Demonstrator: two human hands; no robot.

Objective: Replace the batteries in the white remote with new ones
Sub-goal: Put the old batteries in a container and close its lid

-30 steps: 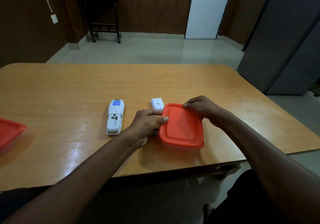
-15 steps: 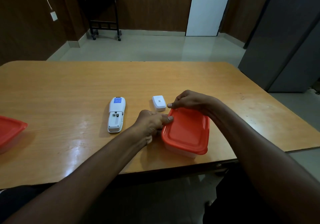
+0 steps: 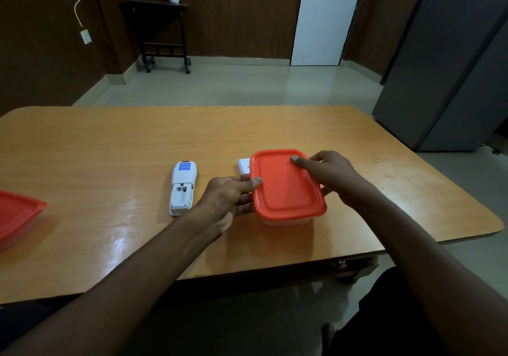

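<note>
The white remote (image 3: 182,188) lies face down on the wooden table (image 3: 110,149), its battery bay uncovered. Its small white cover (image 3: 244,165) lies to the right, partly hidden behind a clear box with a red lid (image 3: 286,185). My left hand (image 3: 228,199) grips the box's left side, thumb on the lid's edge. My right hand (image 3: 327,171) holds the lid's right side, thumb on top and fingers curled under the rim. The box's contents are hidden.
A second red-lidded box (image 3: 16,215) sits at the table's left edge. The table's near edge runs just below my forearms. Beyond the table are a tiled floor, a dark side table (image 3: 162,31), a white door and a grey cabinet (image 3: 450,67).
My right hand slid from the lid's far left corner to its right side. The tilted lid now sits level over the box, which has shifted toward the white cover.
</note>
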